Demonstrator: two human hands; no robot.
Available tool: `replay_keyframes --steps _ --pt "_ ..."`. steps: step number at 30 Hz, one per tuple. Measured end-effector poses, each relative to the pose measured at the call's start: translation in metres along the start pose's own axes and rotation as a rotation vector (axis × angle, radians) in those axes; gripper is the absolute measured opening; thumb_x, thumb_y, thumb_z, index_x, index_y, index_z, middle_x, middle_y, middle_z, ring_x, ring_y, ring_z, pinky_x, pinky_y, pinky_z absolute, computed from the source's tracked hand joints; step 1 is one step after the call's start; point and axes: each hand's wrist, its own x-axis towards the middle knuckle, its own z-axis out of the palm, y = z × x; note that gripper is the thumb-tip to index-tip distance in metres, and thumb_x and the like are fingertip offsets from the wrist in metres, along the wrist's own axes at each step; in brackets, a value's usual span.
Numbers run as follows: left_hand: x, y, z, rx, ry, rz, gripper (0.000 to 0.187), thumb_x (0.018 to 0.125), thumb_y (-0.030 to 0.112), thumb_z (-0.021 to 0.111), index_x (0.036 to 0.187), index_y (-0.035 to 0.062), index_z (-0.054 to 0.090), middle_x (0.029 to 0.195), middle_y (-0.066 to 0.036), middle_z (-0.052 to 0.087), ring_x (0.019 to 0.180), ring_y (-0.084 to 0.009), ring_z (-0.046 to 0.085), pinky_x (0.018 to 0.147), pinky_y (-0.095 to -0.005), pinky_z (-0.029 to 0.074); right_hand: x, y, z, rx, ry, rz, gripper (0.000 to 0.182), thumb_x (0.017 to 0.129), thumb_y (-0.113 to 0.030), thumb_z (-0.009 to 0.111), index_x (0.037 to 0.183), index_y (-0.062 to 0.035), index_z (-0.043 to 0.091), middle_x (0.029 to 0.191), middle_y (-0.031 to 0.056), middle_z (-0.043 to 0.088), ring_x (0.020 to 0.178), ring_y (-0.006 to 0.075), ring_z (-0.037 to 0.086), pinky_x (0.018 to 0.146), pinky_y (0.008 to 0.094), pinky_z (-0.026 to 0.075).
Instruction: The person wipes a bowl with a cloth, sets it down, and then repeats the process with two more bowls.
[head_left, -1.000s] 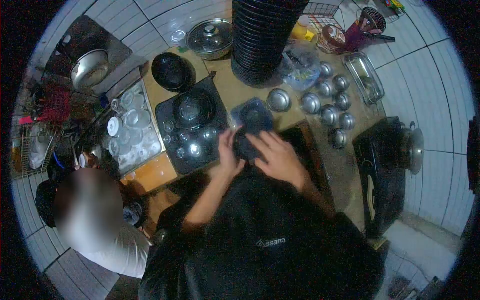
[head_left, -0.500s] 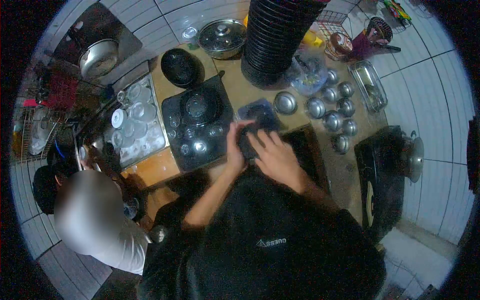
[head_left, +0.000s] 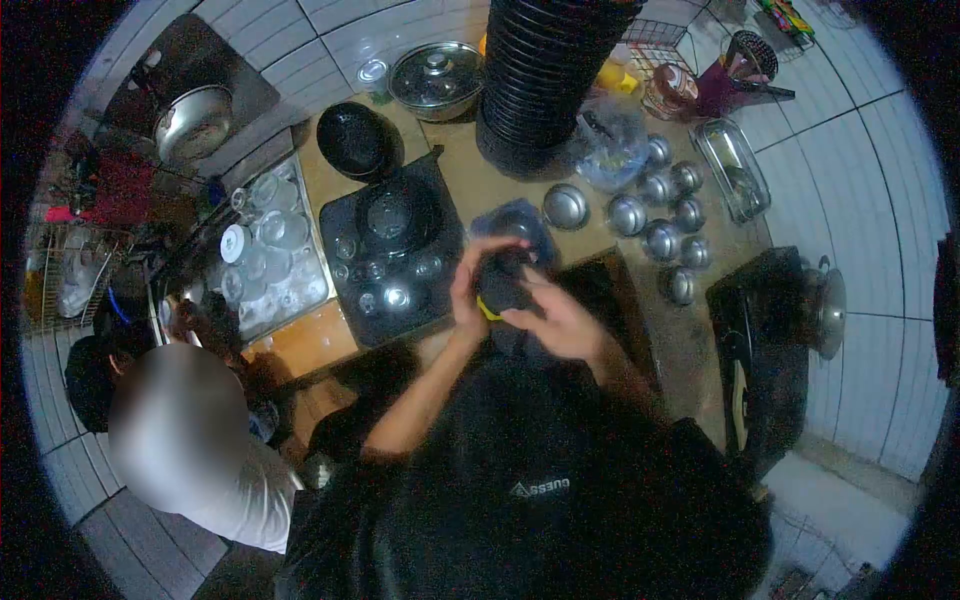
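Between my two hands, close to my chest, is a dark rounded object (head_left: 505,278) with a strip of yellow at its lower edge; its exact kind cannot be made out. My left hand (head_left: 468,285) curves around its left side, fingers bent over the top. From the right, my right hand (head_left: 562,318) grips it with thumb and fingers, slightly blurred. Just beyond them lies a bluish clear plastic container (head_left: 512,222). A round metal tin (head_left: 566,206) sits to its right. On the left is a black mat (head_left: 390,255) holding a dark pot lid and small glass lids.
A tall stack of black containers (head_left: 545,85) rises at the back. Several metal tins (head_left: 661,240) stand to the right, near a glass dish (head_left: 735,170) and a black stove (head_left: 755,340). Wet jars fill a metal tray (head_left: 275,250). Another person (head_left: 180,440) works at the left.
The dark object has tilted, and its yellow edge now shows between my hands. My right hand has turned, with its fingers drawn in around the object.
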Motion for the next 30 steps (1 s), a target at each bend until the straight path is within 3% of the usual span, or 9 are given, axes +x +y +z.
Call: replay_keyframes --steps 1,7,13,17,19,20,23,26,30 --pt "0.001 0.000 0.001 0.104 0.004 0.039 0.079 0.090 0.063 0.024 0.115 -0.0037 0.057 0.113 -0.016 0.060 0.109 -0.0261 0.055 0.101 -0.0376 0.037 -0.003 -0.003 0.004 -0.493 0.160 -0.161 0.055 0.088 -0.022 0.062 0.134 0.0014 0.044 0.128 0.0273 0.049 0.117 0.0420 0.052 0.098 0.0415 0.044" --pt "0.004 -0.001 0.003 0.205 0.017 0.111 0.068 0.095 0.058 0.028 0.111 -0.0022 0.055 0.114 -0.015 0.057 0.108 -0.0233 0.054 0.099 -0.0362 0.037 -0.008 -0.041 0.009 -0.760 0.087 0.127 0.054 0.083 -0.023 0.065 0.127 0.0032 0.048 0.127 0.0242 0.046 0.111 0.0379 0.055 0.080 0.0480 0.052" --pt "-0.001 -0.014 0.002 0.157 -0.108 0.057 0.076 0.094 0.065 0.023 0.109 -0.0022 0.055 0.111 -0.015 0.058 0.105 -0.0259 0.057 0.097 -0.0387 0.040 -0.015 0.004 -0.004 -0.435 -0.040 -0.039 0.047 0.085 -0.024 0.064 0.120 0.0048 0.053 0.127 0.0281 0.050 0.115 0.0405 0.054 0.090 0.0446 0.049" --pt "-0.006 -0.013 0.009 -0.070 -0.132 -0.066 0.081 0.092 0.069 0.021 0.111 -0.0029 0.053 0.112 -0.017 0.058 0.107 -0.0290 0.058 0.098 -0.0422 0.042 -0.012 0.000 -0.016 -0.296 -0.090 0.015 0.052 0.087 -0.025 0.064 0.128 0.0053 0.050 0.133 0.0323 0.047 0.125 0.0421 0.047 0.107 0.0422 0.035" --pt "-0.005 -0.006 0.015 -0.178 -0.093 -0.090 0.083 0.090 0.072 0.026 0.112 -0.0026 0.054 0.111 -0.018 0.060 0.103 -0.0267 0.059 0.096 -0.0400 0.043 -0.007 -0.013 -0.020 0.297 -0.107 0.135 0.052 0.088 -0.023 0.064 0.129 0.0044 0.050 0.134 0.0341 0.045 0.127 0.0432 0.044 0.107 0.0423 0.035" --pt "-0.005 -0.006 0.016 -0.193 -0.095 -0.098 0.083 0.090 0.072 0.026 0.113 -0.0024 0.053 0.112 -0.019 0.060 0.103 -0.0278 0.059 0.096 -0.0406 0.043 -0.008 -0.003 -0.016 0.296 -0.107 0.137 0.052 0.088 -0.023 0.064 0.129 0.0044 0.050 0.134 0.0341 0.045 0.127 0.0432 0.044 0.107 0.0423 0.035" --pt "-0.006 -0.011 0.015 -0.233 -0.049 -0.086 0.080 0.091 0.070 0.028 0.113 -0.0024 0.053 0.113 -0.019 0.059 0.105 -0.0276 0.058 0.098 -0.0412 0.042 -0.014 0.010 0.002 -0.142 0.154 -0.164 0.052 0.087 -0.020 0.064 0.130 0.0031 0.049 0.133 0.0331 0.045 0.121 0.0440 0.049 0.101 0.0411 0.041" --pt "-0.010 -0.012 0.012 -0.031 -0.023 0.009 0.074 0.093 0.065 0.025 0.113 -0.0014 0.051 0.115 -0.018 0.057 0.110 -0.0272 0.055 0.102 -0.0408 0.037 -0.020 -0.045 -0.001 -0.486 0.090 0.118 0.054 0.084 -0.019 0.062 0.130 0.0055 0.046 0.131 0.0302 0.042 0.106 0.0470 0.055 0.086 0.0468 0.050" --pt "-0.012 -0.018 0.011 0.041 0.016 0.028 0.075 0.093 0.067 0.025 0.112 -0.0013 0.050 0.113 -0.017 0.057 0.109 -0.0268 0.055 0.101 -0.0402 0.039 -0.022 -0.039 0.004 -0.668 0.106 0.137 0.057 0.083 -0.020 0.062 0.131 0.0043 0.045 0.125 0.0272 0.044 0.094 0.0433 0.061 0.078 0.0503 0.051"
